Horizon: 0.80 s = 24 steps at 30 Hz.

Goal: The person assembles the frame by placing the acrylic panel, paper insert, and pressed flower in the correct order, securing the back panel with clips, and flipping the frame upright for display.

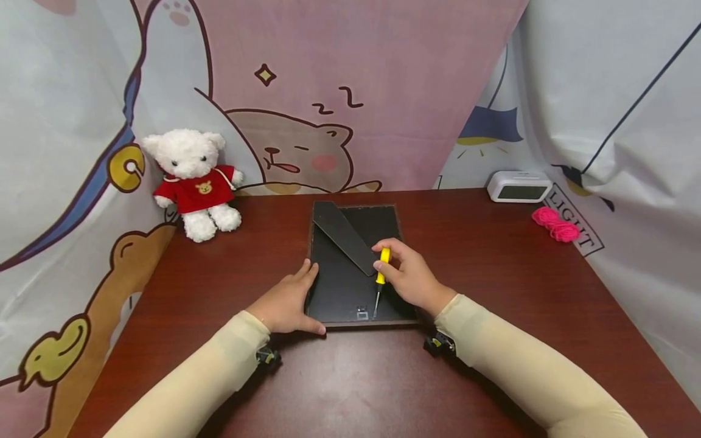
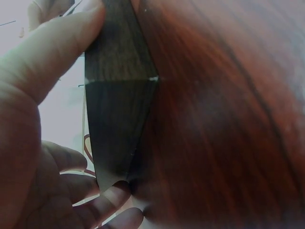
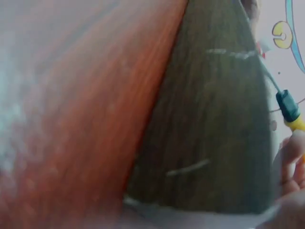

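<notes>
A picture frame (image 1: 336, 286) with a black back and dark wooden sides lies face down on the table; its easel stand (image 1: 345, 234) slants across the back. My left hand (image 1: 287, 301) holds the frame's near left corner, thumb along the near side and fingers at the left side. In the left wrist view, the thumb (image 2: 57, 52) and fingertips meet the wooden sides. My right hand (image 1: 411, 274) grips the yellow handle of a screwdriver (image 1: 382, 267), whose shaft points down. Its tip is beside a small metal hanger (image 1: 362, 314) near the frame's near edge; contact cannot be told.
A white teddy bear (image 1: 199, 185) in a red top sits at the back left of the brown table (image 1: 465, 231). At the back right are a white digital clock (image 1: 519, 187) and a pink yarn bundle (image 1: 555, 224). Printed cloth hangs behind.
</notes>
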### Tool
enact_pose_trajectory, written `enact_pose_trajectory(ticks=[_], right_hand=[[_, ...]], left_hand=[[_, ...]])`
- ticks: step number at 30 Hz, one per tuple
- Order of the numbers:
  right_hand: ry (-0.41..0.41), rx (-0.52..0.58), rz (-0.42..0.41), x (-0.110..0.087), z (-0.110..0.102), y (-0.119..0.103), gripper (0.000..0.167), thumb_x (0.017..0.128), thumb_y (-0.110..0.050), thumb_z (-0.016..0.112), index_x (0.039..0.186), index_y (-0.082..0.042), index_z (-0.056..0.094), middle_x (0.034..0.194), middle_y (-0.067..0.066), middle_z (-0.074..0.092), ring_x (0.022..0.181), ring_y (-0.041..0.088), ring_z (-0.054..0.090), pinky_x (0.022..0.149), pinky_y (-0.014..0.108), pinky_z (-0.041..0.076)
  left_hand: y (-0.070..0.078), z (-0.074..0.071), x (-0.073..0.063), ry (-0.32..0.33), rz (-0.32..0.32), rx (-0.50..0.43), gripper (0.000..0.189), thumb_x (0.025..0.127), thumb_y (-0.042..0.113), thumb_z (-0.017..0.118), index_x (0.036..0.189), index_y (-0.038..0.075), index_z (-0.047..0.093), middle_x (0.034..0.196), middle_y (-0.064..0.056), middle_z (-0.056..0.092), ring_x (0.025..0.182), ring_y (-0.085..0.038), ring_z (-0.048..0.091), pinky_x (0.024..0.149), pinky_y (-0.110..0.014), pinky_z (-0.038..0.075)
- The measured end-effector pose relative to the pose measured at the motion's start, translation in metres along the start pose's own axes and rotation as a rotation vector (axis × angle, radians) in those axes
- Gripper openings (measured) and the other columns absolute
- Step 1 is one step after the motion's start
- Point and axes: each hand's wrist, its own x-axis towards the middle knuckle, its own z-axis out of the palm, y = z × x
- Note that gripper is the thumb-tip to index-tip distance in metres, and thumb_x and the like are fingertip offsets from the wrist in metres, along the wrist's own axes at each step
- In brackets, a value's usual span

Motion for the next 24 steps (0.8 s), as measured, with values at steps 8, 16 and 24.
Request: enact_pose_trajectory(ticks=[8, 16, 24], right_hand=[[0.002, 0.001, 0.137, -0.007, -0.006, -0.008, 0.050, 0.097, -0.008, 0.076, 0.142, -0.001, 0.054, 0.097, 0.013, 0.074, 0.076, 0.023, 0.062, 0.070, 0.026, 0.057], [-0.040, 0.011, 0.177, -0.007, -0.013, -0.002, 0.045, 0.099, -0.009, 0.074, 0.137, 0.001, 0.053, 0.090, 0.013, 0.071, 0.077, 0.021, 0.060, 0.071, 0.025, 0.053], [-0.042, 0.000, 0.117, -0.008, -0.012, -0.001, 0.039, 0.098, -0.005, 0.073, 0.131, 0.001, 0.053, 0.077, 0.008, 0.061, 0.070, 0.021, 0.054, 0.066, 0.025, 0.048]], left_hand=[[0.002, 0.000, 0.000, -0.001, -0.011, 0.004, 0.139, 0.069, 0.058, 0.095, 0.170, 0.006, 0.015, 0.177, -0.016, 0.003, 0.155, -0.049, 0.031, 0.120, -0.055, 0.038], [0.003, 0.000, 0.001, 0.001, -0.008, 0.007, 0.139, 0.069, 0.058, 0.095, 0.169, 0.006, 0.015, 0.177, -0.016, 0.004, 0.155, -0.048, 0.031, 0.121, -0.055, 0.038], [0.001, 0.000, 0.001, 0.005, -0.004, 0.010, 0.139, 0.069, 0.059, 0.095, 0.169, 0.006, 0.015, 0.177, -0.017, 0.004, 0.154, -0.049, 0.031, 0.121, -0.055, 0.038]])
